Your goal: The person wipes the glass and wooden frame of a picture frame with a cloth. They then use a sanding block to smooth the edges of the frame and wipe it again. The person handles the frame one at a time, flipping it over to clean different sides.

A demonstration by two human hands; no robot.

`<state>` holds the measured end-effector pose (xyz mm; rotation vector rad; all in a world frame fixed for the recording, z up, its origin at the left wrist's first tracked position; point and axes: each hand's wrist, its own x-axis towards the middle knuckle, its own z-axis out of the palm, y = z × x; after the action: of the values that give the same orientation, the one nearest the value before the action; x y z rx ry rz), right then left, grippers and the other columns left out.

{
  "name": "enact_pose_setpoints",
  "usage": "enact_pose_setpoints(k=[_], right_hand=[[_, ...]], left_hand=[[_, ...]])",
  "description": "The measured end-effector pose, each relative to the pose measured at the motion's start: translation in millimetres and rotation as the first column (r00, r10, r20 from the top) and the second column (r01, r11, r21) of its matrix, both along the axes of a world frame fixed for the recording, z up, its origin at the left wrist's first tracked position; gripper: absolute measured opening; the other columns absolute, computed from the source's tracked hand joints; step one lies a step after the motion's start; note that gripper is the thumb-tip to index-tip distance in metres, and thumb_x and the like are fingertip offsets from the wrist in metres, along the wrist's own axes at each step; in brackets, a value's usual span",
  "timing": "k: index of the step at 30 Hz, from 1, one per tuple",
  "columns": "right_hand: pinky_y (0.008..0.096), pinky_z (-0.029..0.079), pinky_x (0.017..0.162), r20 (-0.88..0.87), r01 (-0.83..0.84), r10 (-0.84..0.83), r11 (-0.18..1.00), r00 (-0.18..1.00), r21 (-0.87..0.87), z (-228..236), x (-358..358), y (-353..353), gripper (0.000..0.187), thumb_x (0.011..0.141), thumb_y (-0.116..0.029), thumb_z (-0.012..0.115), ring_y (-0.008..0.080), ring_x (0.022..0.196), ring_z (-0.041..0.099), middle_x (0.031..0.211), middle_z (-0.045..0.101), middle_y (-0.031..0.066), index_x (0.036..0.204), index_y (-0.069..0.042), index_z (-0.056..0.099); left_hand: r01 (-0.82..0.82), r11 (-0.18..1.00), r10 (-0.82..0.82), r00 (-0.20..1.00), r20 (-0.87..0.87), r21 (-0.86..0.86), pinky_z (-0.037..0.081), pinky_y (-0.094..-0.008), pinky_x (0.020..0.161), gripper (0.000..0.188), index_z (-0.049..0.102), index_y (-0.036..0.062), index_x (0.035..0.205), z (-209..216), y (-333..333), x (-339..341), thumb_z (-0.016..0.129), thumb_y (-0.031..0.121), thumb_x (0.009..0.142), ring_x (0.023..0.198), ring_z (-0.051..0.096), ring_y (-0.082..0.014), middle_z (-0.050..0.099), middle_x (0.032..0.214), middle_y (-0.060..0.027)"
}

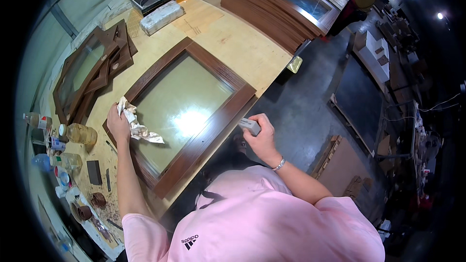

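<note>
- The framed glass panel [182,102] lies flat on the desk [235,51], one long brown rail running along the edge nearest the person; that support suits edge work, provided the panel does not slide.
- The left hand [118,123] is closed around a crumpled whitish sheet [130,115] at the panel's left rail; whether it is paper or cloth cannot be told. A steady hold here would help brace the panel.
- The right hand [262,138] pinches a small grey block [250,126] between thumb and fingers, just beside the near long rail; contact with the wood cannot be told.
- The block looks like an abrasive, so its face is best kept flat to the rail, with light, even strokes along the grain and softer pressure at the corners.
- Keep the block off the glass; grit could scratch it.
- Wipe with a clean fold of the sheet, since dust trapped in it could mark the pane.
- Glare on the glass hides residue, so checking from another angle seems wise.
- Keep the left elbow wide of the bottles [81,134] and the scattered debris beside that arm.
</note>
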<state>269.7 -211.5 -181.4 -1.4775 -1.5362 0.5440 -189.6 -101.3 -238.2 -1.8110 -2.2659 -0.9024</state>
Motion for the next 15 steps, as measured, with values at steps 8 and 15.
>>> enact_pose_setpoints(k=[8, 15], right_hand=[[0.0374, 0.05, 0.073, 0.055, -0.1, 0.097, 0.993, 0.994, 0.058, -11, -10, 25, 0.024, 0.073, -0.003, 0.07, 0.0318, 0.083, 0.062, 0.092, 0.059, 0.0137, 0.094, -0.001, 0.058], [0.0427, 0.048, 0.072, 0.14, 0.188, -0.205, 0.974, 0.969, 0.125, -26, 52, 92, 0.02, 0.072, -0.002, 0.068, 0.0376, 0.082, 0.059, 0.087, 0.056, 0.0182, 0.089, 0.001, 0.056]], left_hand=[[-0.002, 1.0, 0.002, 1.0, -0.006, -0.008, 0.043, -0.0437, 0.099, 0.037, 0.057, 0.0014, 0.122, -1, -1, -1, 0.056, 0.008, 0.086, 0.113, 0.057, -0.0357, 0.063, 0.119, -0.017], [-0.015, 1.0, 0.015, 1.0, -0.018, -0.005, 0.043, -0.0423, 0.1, 0.038, 0.059, 0.0047, 0.124, -5, 2, -3, 0.053, 0.008, 0.087, 0.114, 0.057, -0.035, 0.063, 0.12, -0.0165]])
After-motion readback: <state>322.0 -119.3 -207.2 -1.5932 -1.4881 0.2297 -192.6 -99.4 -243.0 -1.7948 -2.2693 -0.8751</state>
